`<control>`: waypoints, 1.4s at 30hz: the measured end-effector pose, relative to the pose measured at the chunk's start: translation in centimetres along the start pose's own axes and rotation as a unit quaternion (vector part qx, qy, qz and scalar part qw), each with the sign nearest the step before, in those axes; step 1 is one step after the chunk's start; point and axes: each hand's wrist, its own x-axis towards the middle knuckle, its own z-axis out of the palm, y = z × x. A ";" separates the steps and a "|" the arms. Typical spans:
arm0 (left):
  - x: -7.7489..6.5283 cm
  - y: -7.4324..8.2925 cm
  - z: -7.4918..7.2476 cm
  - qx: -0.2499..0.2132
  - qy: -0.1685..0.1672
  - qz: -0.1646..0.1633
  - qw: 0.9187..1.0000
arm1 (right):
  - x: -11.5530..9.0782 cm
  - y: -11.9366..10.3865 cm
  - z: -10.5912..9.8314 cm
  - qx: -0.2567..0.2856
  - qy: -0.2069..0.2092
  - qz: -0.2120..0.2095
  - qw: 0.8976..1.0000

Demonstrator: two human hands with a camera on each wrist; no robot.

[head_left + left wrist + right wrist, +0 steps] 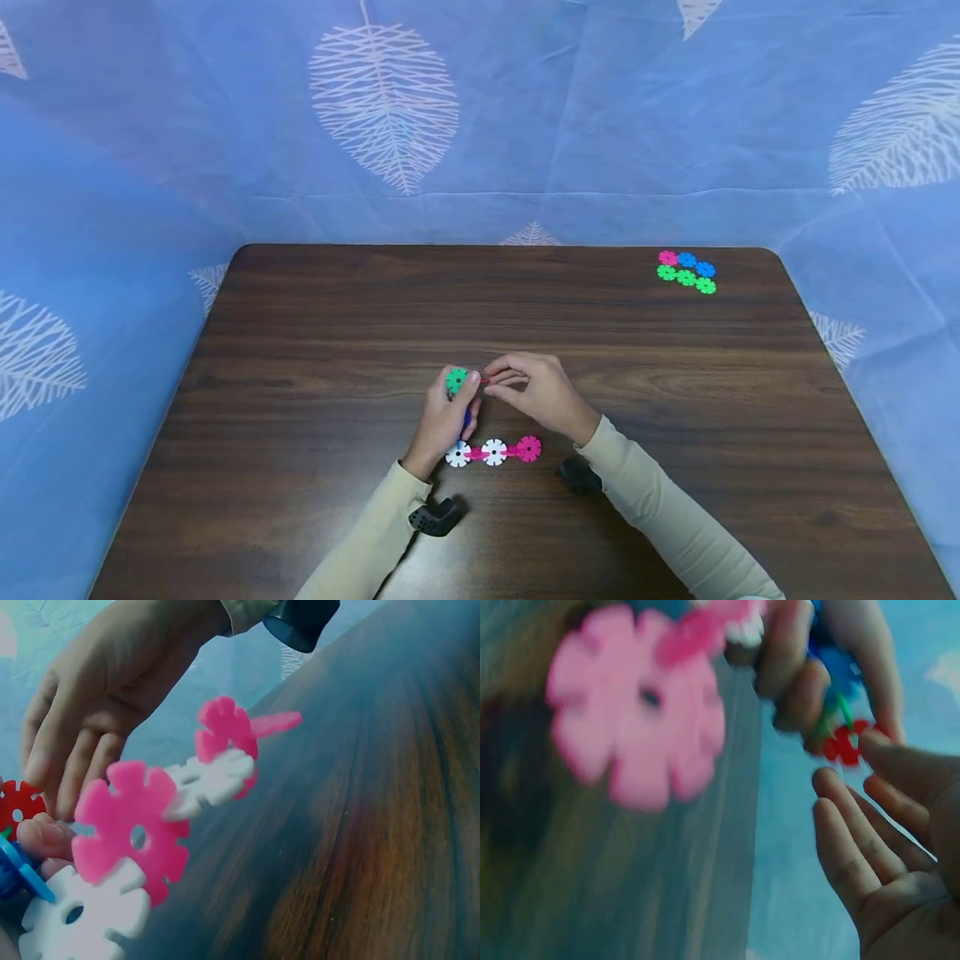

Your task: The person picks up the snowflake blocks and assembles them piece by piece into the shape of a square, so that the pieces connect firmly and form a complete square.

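My left hand (441, 418) grips a chain of notched, flower-shaped plastic discs joined at their slots. A green disc (457, 381) shows by the thumb, and a blue disc (22, 874) lies among the fingers. From there the chain runs right through a white disc (82, 915), a pink disc (135, 825), another white disc (214, 780) and more pink at the far end (528, 449). A red disc (844, 746) stands at the chain's other end, edge against a green one. My right hand (543, 392) pinches this red disc between thumb and forefinger; its other fingers are loosely extended.
On the brown table (300, 333), a group of loose discs lies at the far right corner: a pink disc (667, 258), blue discs (705, 269) and green discs (686, 277). Black wrist cameras (437, 517) hang below both sleeves. A blue leaf-patterned cloth (525, 108) surrounds the table.
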 end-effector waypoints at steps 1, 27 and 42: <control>0.0 -0.1 -0.1 -0.008 0.003 0.000 1.000 | 0.0 0.2 -0.4 0.002 -0.004 0.008 1.000; -0.1 1.4 -1.4 -0.024 0.003 -0.032 0.999 | -3.1 20.0 -21.6 -0.180 0.251 0.449 0.838; -0.5 3.2 -1.2 -0.023 -0.004 -0.022 0.999 | -1.6 20.4 -22.4 -0.209 0.221 0.493 0.816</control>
